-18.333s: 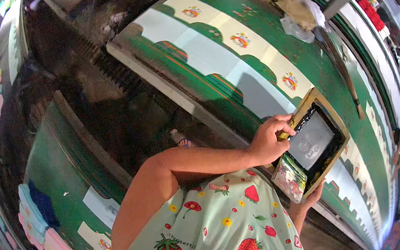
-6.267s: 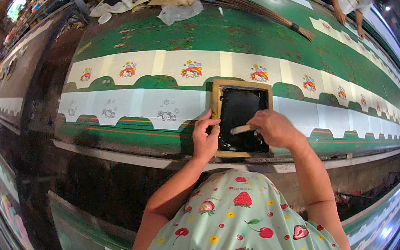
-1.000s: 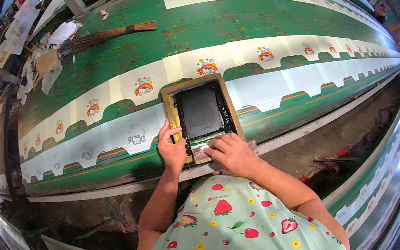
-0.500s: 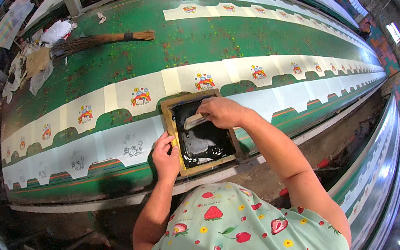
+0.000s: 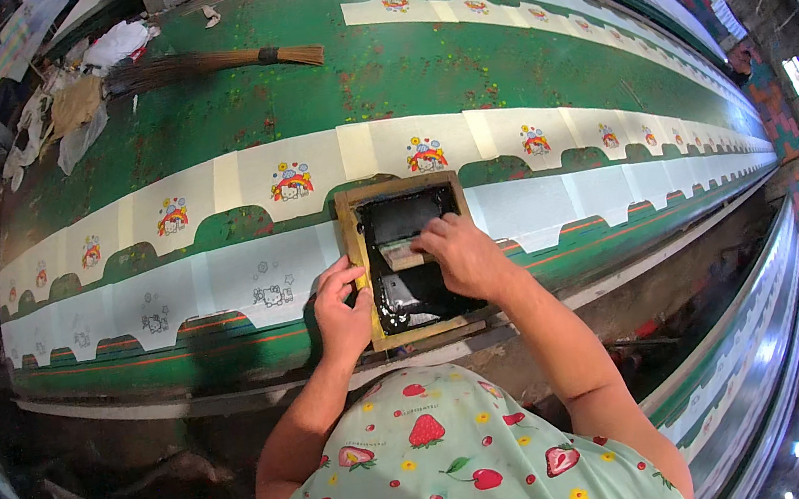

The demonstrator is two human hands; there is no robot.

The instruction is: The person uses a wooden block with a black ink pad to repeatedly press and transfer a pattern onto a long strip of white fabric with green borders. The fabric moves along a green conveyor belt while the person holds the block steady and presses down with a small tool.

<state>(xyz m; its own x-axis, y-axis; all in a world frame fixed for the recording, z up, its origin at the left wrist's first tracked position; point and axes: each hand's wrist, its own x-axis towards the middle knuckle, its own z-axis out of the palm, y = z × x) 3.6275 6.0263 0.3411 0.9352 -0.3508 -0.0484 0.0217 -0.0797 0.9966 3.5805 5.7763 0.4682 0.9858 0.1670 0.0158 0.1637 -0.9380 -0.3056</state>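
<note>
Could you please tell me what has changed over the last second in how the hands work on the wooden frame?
The right hand moved the squeegee from the near end to the frame's far part. The left hand stays on the frame's left edge, on the green table.

- Frame [image 5: 352,256] under my left hand [image 5: 342,308]: bare wood, matt.
- Screen [image 5: 419,282]: coated in wet, glossy black ink.
- Table [image 5: 417,75]: green, worn, paint-speckled.
- Broom [image 5: 214,65]: dry straw bristles.
</note>
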